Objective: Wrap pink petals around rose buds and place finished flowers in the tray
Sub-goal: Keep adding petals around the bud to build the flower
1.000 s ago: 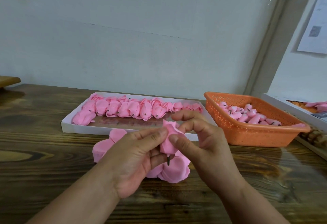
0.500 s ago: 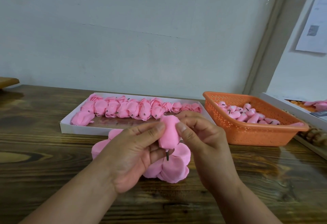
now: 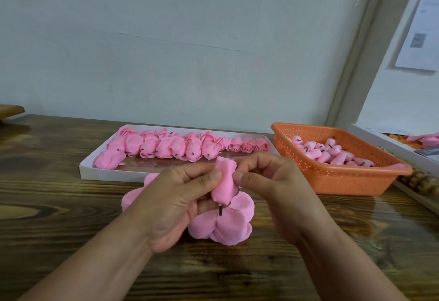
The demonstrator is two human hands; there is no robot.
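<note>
Both hands pinch 1 rose bud (image 3: 224,183) wrapped in a pink petal, just in front of the white tray (image 3: 147,174); the left hand (image 3: 175,203) grips its side and base, the right hand (image 3: 268,182) presses the other side. Loose petals (image 3: 228,227) lie in front of the tray, under the bud; finished flowers (image 3: 180,147) line the tray, and an orange basket (image 3: 344,182) sits to the tray's right.

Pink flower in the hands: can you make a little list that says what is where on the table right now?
flower in work: pink bud with a dark stem, pinched between both thumbs
left hand: grips bud from the left
right hand: presses petal from the right
loose petals: heap on table under the hands
white tray: row of finished flowers along far side
orange basket: bare buds, right of tray
</note>
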